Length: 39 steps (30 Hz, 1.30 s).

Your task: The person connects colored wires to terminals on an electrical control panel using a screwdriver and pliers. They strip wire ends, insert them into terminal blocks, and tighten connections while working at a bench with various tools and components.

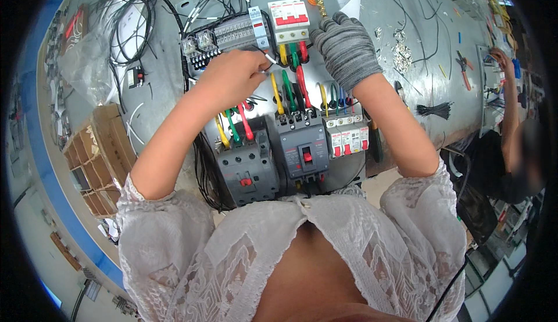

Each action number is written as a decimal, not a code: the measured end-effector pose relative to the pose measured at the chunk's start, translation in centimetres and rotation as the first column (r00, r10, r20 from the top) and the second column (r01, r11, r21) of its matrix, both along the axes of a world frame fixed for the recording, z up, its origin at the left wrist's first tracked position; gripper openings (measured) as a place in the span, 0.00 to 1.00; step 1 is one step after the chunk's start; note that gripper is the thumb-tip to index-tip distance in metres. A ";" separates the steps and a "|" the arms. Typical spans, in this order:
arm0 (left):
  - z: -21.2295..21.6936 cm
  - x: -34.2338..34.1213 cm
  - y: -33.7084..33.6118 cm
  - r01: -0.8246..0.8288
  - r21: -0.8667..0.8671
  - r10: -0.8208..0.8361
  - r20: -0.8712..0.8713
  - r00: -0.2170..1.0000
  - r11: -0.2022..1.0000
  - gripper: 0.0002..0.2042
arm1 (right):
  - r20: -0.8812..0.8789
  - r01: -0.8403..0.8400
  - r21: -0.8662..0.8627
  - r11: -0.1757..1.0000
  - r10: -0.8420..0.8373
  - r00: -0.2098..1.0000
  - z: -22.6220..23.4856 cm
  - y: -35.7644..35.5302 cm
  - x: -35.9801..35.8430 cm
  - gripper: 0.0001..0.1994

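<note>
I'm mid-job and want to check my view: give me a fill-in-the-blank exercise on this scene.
1. The right hand wears a gray knitted ____, while the left hand is bare.
2. Left to right, the thick coloured wires entering the middle breaker are yellow, ____ and red.
3. The divided cardboard box is on the person's ____ side.

Missing words: glove; green; left.

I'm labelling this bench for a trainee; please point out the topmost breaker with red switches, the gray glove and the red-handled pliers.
Topmost breaker [290, 20]: head view, on its red switches.
Gray glove [347, 51]: head view, on its back.
Red-handled pliers [465, 77]: head view, on a handle.
</note>
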<state>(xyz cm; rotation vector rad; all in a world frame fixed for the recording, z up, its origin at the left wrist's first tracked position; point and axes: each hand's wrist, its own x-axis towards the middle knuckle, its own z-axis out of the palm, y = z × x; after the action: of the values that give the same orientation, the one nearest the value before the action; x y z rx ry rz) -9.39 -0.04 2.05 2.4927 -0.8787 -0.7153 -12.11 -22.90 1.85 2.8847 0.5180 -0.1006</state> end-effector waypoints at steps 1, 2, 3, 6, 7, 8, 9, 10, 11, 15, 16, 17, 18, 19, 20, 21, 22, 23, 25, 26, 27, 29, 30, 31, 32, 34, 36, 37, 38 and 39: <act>-0.5 -0.3 0.0 -0.012 0.015 0.010 0.080 0.997 1.000 0.08 | -0.022 -0.014 0.007 1.000 0.014 1.000 0.1 0.0 0.2 0.12; -0.8 -0.4 0.0 -0.024 0.029 0.019 0.161 0.987 0.999 0.08 | 0.029 -0.041 0.008 0.999 0.041 0.999 -0.4 -0.3 0.1 0.11; -0.6 -0.3 0.0 -0.037 0.072 0.024 0.166 0.986 0.997 0.07 | 0.015 -0.048 -0.005 0.999 0.049 0.999 -0.7 -0.3 0.0 0.11; 0.2 0.1 0.2 -0.050 0.164 0.024 0.155 0.988 0.985 0.07 | -0.012 -0.065 -0.021 0.998 0.064 0.998 -0.9 -0.2 -0.5 0.10; 0.3 0.1 0.3 -0.036 0.171 0.013 0.131 0.991 0.985 0.06 | -0.003 -0.076 -0.008 0.997 0.076 0.997 -1.0 -0.3 -0.6 0.10; 0.3 0.0 0.4 -0.022 0.177 0.003 0.108 0.994 0.984 0.06 | 0.006 -0.087 0.005 0.996 0.087 0.996 -1.0 -0.3 -0.6 0.11; 0.2 0.1 0.6 -0.003 0.152 -0.014 0.110 0.994 0.988 0.06 | 0.016 -0.099 0.018 0.995 0.099 0.995 -1.0 -0.4 -0.7 0.11; -0.1 0.3 0.7 0.016 0.127 -0.030 0.113 0.993 0.992 0.05 | 0.014 -0.047 0.052 0.998 0.046 0.999 -0.9 -0.4 -0.8 0.11; -0.4 0.3 0.9 0.028 0.106 -0.041 0.118 0.992 0.994 0.05 | 0.011 -0.002 0.090 0.996 0.001 1.000 -0.7 -0.4 -0.8 0.12; -1.2 -0.2 1.4 -0.003 -0.034 0.010 0.213 0.977 0.999 0.06 | 0.099 0.011 0.390 0.921 -0.054 0.994 -0.3 0.0 -2.0 0.14; -0.8 -0.2 1.4 0.006 -0.027 0.000 0.217 0.976 1.000 0.07 | 0.058 0.017 0.504 0.864 -0.053 0.997 -0.8 0.1 -2.0 0.16; -0.6 -0.3 1.4 0.012 -0.020 -0.008 0.222 0.975 1.000 0.08 | 0.077 -0.012 0.498 0.867 -0.030 0.997 -0.9 0.3 -2.1 0.16; -0.7 -0.3 1.5 0.042 -0.037 -0.031 0.255 0.966 0.998 0.10 | 0.097 -0.041 0.491 0.870 -0.008 0.995 -0.9 0.6 -2.2 0.16; -0.8 -0.3 1.5 0.071 -0.053 -0.053 0.289 0.956 0.996 0.11 | 0.116 -0.070 0.485 0.872 0.015 0.993 -0.9 0.8 -2.3 0.16; -0.9 -0.3 1.5 0.103 -0.067 -0.076 0.325 0.943 0.992 0.13 | 0.140 -0.080 0.438 0.895 0.020 0.990 -0.9 1.2 -2.3 0.15; -0.8 -0.2 1.4 0.123 -0.038 -0.104 0.325 0.940 0.992 0.14 | 0.133 -0.096 0.421 0.902 0.043 0.990 -1.1 1.5 -2.2 0.14; -0.7 -0.2 1.2 0.142 -0.009 -0.132 0.324 0.937 0.990 0.15 | 0.125 -0.113 0.404 0.908 0.067 0.990 -1.3 1.7 -2.0 0.12; -0.6 -0.1 1.0 0.164 0.020 -0.161 0.320 0.934 0.986 0.16 | 0.116 -0.127 0.387 0.913 0.088 0.989 -1.5 1.9 -1.8 0.11; -0.2 0.0 0.9 0.183 0.106 -0.208 0.325 0.923 0.977 0.18 | 0.055 -0.099 0.433 0.896 0.083 0.995 -1.7 2.1 -1.6 0.10; -0.1 -0.1 1.0 0.189 0.149 -0.229 0.324 0.918 0.971 0.19 | 0.059 -0.092 0.462 0.882 0.073 0.996 -1.9 2.0 -1.8 0.10; -0.3 -0.1 1.2 0.205 0.111 -0.231 0.337 0.913 0.972 0.19 | 0.062 -0.086 0.490 0.868 0.064 0.996 -2.2 2.0 -1.9 0.09; -0.7 0.1 1.6 0.236 0.038 -0.234 0.363 0.902 0.971 0.20 | -0.006 0.016 0.617 0.787 -0.016 1.000 -2.7 1.8 -1.9 0.09; -1.0 0.2 1.7 0.239 0.019 -0.230 0.353 0.907 0.971 0.20 | -0.044 0.068 0.673 0.737 -0.052 0.998 -2.9 1.7 -1.8 0.09; -1.2 0.3 1.8 0.242 0.001 -0.227 0.342 0.912 0.970 0.20 | -0.046 0.068 0.655 0.753 -0.050 0.998 -2.8 1.9 -1.7 0.09; -1.4 0.3 1.8 0.244 -0.019 -0.224 0.332 0.916 0.970 0.20 | -0.048 0.068 0.635 0.769 -0.049 0.998 -2.5 2.2 -1.5 0.09; -1.8 0.1 1.8 0.191 -0.043 -0.170 0.298 0.939 0.981 0.20 | -0.068 0.090 0.611 0.787 -0.061 0.996 -2.4 2.3 -1.4 0.09; -1.9 0.0 1.8 0.171 -0.054 -0.150 0.275 0.950 0.984 0.20 | -0.084 0.111 0.647 0.755 -0.075 0.994 -2.5 2.3 -1.5 0.08; -1.9 0.2 1.7 0.179 -0.053 -0.158 0.270 0.950 0.982 0.20 | -0.092 0.122 0.664 0.738 -0.082 0.992 -2.6 2.3 -1.6 0.08; -1.9 0.3 1.7 0.187 -0.053 -0.167 0.267 0.949 0.981 0.20 | -0.122 0.157 0.690 0.706 -0.100 0.987 -2.6 2.1 -1.7 0.08; -1.8 0.2 1.7 0.188 -0.049 -0.167 0.277 0.946 0.981 0.20 | -0.153 0.192 0.715 0.673 -0.118 0.981 -2.7 2.0 -1.8 0.08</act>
<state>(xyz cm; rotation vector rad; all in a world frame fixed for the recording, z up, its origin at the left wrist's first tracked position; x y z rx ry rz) -9.15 1.62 0.21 2.5031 -1.2170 -0.3885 -13.88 -20.94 -0.83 3.7375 0.3776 -0.0648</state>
